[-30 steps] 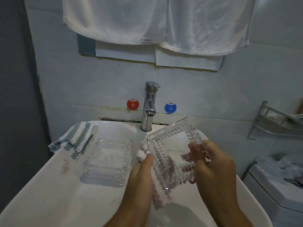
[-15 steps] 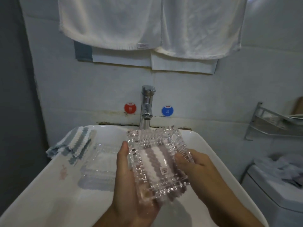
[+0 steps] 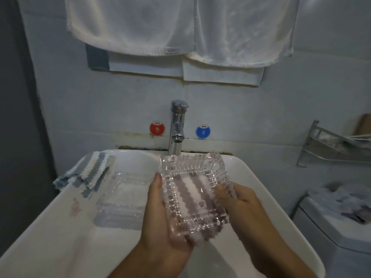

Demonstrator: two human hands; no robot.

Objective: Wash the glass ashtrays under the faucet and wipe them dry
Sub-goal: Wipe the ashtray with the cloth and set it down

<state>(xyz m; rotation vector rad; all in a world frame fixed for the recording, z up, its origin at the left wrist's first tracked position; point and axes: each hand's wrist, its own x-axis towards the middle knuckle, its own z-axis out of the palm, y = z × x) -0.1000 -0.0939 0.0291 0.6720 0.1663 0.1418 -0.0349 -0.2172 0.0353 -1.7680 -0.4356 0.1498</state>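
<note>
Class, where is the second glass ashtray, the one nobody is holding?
In the head view, the second ashtray rests on the sink's left side, beside the folded striped cloth, left of the left hand.

2 bare forearms reaching in from the bottom edge, left hand (image 3: 160, 213) palm up, thumb along the left edge of a glass ashtray (image 3: 192, 193), fingers cupped beneath it, right hand (image 3: 239, 199) gripping its right edge, thumb on the rim, fingers hidden underneath

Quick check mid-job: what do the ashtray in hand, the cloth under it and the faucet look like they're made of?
Ashtray: clear pressed glass, judging by its ribbed, glinting rim and see-through base. Cloth beneath it: soft woven fabric, pink and white wavy stripes, scalloped edge. Faucet: shiny chromed metal, mirror-like highlights.
</note>
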